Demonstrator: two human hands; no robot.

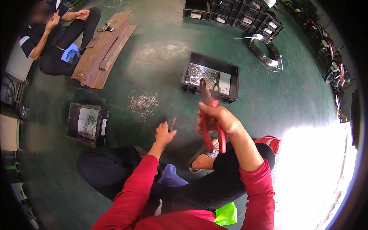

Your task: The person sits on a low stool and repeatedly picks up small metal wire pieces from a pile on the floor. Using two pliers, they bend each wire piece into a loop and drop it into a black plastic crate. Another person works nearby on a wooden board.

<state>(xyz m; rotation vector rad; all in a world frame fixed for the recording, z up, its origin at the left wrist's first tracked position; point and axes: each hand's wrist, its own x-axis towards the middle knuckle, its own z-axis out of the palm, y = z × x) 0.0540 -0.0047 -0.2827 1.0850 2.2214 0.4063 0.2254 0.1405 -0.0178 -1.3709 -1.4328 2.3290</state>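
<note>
My right hand (222, 119) is wrapped round a large pair of pliers with red handles (221, 140). Their dark jaws point away from me, over the near side of a black crate (235, 80). To the left, my left hand (163, 134) reaches low over the floor, fingers and thumb apart. A small, narrow brownish thing (173, 122) shows by its fingertips; whether they touch it is unclear. Just beyond that hand lies a loose pile of bent wire hooks (143, 104). More wire pieces and a dark-handled tool (217, 82) are in the crate.
Another black crate (102, 119) with small wire pieces stands left. A wire coil (278, 51) and stacked crates (226, 11) are far right. At far left a person (57, 42) sits by brown boards (103, 50). A red container (270, 143) stands by my right knee.
</note>
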